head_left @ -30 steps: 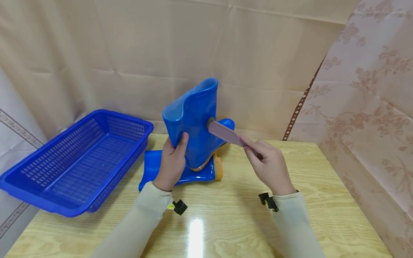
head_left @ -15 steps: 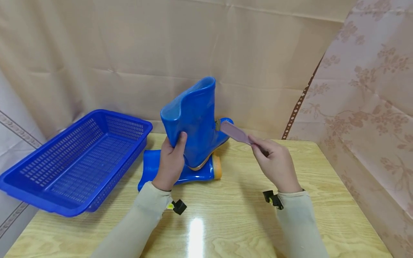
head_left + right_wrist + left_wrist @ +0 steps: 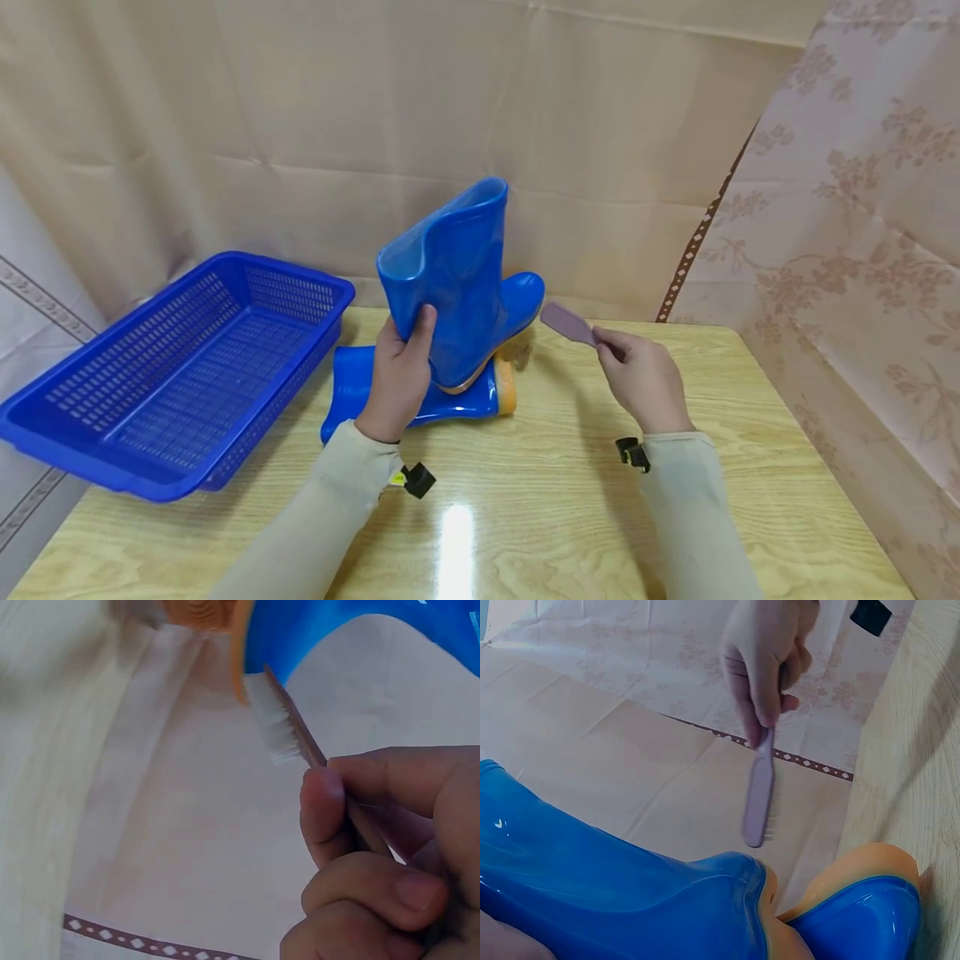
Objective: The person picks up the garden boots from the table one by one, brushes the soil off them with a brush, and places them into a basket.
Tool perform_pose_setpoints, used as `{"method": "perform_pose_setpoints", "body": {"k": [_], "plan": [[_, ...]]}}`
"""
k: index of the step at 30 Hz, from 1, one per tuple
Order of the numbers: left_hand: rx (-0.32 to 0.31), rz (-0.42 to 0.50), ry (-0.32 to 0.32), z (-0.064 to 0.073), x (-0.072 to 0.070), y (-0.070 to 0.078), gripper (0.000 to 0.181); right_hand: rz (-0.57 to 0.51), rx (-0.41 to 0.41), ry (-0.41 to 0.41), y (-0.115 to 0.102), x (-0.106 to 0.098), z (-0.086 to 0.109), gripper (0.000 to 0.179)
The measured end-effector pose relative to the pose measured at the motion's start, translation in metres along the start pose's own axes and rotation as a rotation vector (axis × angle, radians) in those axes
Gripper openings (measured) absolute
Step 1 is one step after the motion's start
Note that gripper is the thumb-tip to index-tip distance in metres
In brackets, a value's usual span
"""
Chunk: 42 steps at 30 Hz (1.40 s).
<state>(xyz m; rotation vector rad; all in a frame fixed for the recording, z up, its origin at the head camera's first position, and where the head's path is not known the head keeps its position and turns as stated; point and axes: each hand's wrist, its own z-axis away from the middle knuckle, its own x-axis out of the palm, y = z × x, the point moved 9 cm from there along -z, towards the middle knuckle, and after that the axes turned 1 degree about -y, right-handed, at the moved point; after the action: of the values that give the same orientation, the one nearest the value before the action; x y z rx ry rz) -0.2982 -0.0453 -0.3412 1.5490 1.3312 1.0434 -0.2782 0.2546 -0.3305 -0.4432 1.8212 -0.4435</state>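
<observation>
A blue rain boot (image 3: 465, 292) with an orange sole stands tilted, opening toward the upper left. My left hand (image 3: 400, 375) grips its shaft, thumb on the near side. Beneath it another blue rain boot (image 3: 457, 406) lies on its side. My right hand (image 3: 647, 379) holds a mauve brush (image 3: 567, 323) by the handle, its head just right of the upper boot's toe. White bristles (image 3: 271, 720) show in the right wrist view, close to the boot's toe and sole edge. In the left wrist view the brush (image 3: 759, 799) appears beyond the boot shaft (image 3: 630, 877).
A blue plastic basket (image 3: 300, 400) with slotted walls stands left of the boots on the wooden table (image 3: 525, 517). A beige curtain (image 3: 615, 167) hangs behind the table, and a flowered cloth (image 3: 877, 250) borders its right side.
My right hand has drawn the brush from the boot's shaft rightward, past the toe. My left hand keeps its grip, and the boot has barely shifted.
</observation>
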Motion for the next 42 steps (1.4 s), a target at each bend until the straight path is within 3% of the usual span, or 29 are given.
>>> {"method": "perform_pose_setpoints", "body": {"k": [3,9,12,17,20,32,42], "plan": [[-0.001,-0.001,0.000,0.000,0.000,0.001,0.056,-0.021,0.017,0.023,0.007,0.001,-0.003,0.031],[0.003,0.010,0.002,-0.001,0.000,0.001,0.055,-0.158,0.054,0.209,0.015,-0.014,-0.003,0.034],[0.016,0.010,0.003,-0.001,-0.001,0.001,0.054,-0.240,0.013,0.252,0.008,-0.019,0.000,0.037],[0.044,0.007,0.007,-0.001,-0.002,0.002,0.051,-0.335,-0.183,0.226,-0.018,-0.017,0.005,0.035],[0.056,0.003,0.009,-0.001,-0.002,0.002,0.050,-0.348,-0.251,0.185,-0.029,-0.013,0.008,0.032],[0.177,-0.021,-0.011,-0.002,0.002,0.009,0.044,-0.303,-0.294,0.149,-0.037,-0.004,0.009,0.028],[0.197,-0.016,0.002,-0.001,0.001,0.007,0.044,-0.266,-0.286,0.158,-0.037,-0.003,0.010,0.029]]}}
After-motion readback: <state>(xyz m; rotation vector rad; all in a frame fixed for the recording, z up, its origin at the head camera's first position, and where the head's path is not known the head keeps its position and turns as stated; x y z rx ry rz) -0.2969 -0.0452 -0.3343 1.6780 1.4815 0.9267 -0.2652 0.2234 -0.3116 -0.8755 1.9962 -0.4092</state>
